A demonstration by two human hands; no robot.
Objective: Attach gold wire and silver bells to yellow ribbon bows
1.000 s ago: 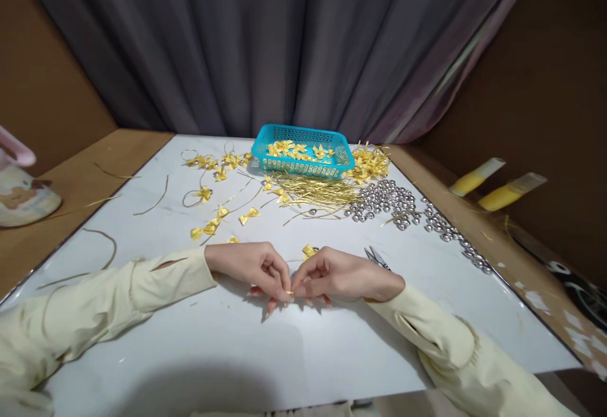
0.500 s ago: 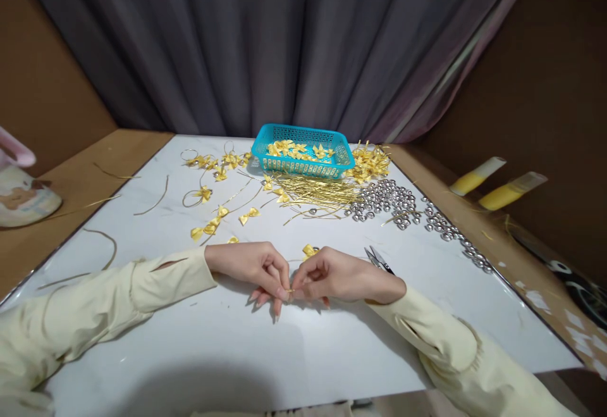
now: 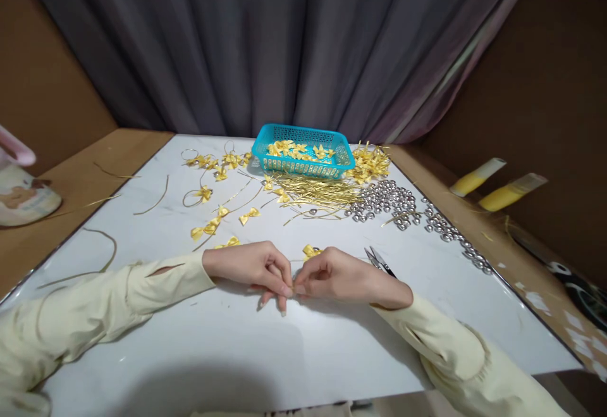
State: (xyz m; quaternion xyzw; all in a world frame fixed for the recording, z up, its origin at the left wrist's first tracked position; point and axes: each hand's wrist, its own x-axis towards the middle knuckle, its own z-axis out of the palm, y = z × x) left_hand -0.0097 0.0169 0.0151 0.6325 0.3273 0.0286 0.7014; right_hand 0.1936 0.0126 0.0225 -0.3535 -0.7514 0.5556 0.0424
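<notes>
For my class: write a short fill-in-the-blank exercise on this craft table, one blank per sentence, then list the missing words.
1. The yellow bows at the back lie in a ____ basket.
2. The pile of round beads right of the gold wires is ____ in colour.
3. The left hand and right hand meet at the fingertips, pinching a small ____ piece.
4. The scissors lie beside the ____ hand.

Missing words: blue; silver; gold; right

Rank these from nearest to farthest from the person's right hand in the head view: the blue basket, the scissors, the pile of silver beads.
From the right hand:
1. Scissors, just beyond its wrist.
2. Silver beads, farther back, right.
3. Blue basket, at the table's far edge.
</notes>
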